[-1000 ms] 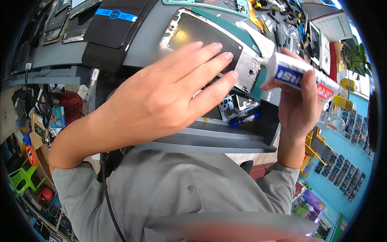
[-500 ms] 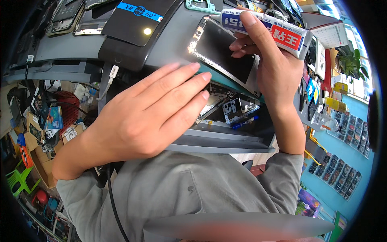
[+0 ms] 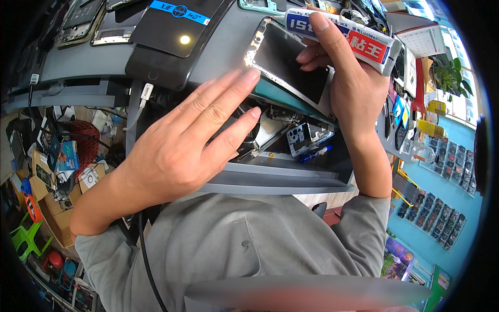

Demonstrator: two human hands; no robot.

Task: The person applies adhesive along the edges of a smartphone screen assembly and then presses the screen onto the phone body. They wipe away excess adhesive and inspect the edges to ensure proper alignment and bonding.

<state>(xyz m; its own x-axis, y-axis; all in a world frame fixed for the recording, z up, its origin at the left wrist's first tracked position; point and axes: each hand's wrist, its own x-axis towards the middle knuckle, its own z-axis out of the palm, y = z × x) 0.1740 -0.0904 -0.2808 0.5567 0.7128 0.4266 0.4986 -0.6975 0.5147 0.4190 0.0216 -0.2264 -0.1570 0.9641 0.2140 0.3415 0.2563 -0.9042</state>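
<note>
My right hand [image 3: 356, 96] is wrapped around a white glue tube [image 3: 340, 35] with blue and red panels. The tube lies sideways above a phone frame [image 3: 285, 82], which has a black inner face and a bright metal edge. My left hand [image 3: 179, 143] is palm down with its fingers stretched out and apart. Its longest fingertips are by the frame's lower left corner; whether they touch it I cannot tell. Under the frame a teal mat [image 3: 283, 96] shows along the table edge. The tube's left tip is hard to make out.
Below the table edge an open drawer [image 3: 286, 182] holds phone parts [image 3: 299, 140] and a blue pen [image 3: 316, 154]. A black device [image 3: 169, 31] with a lit spot stands at the back left, near other opened phones [image 3: 114, 26]. A white cable plug [image 3: 147, 92] hangs by the edge.
My left hand has drawn slightly left, and its lower fingers have spread away from the others. My right hand and the glue tube stay nearly still.
</note>
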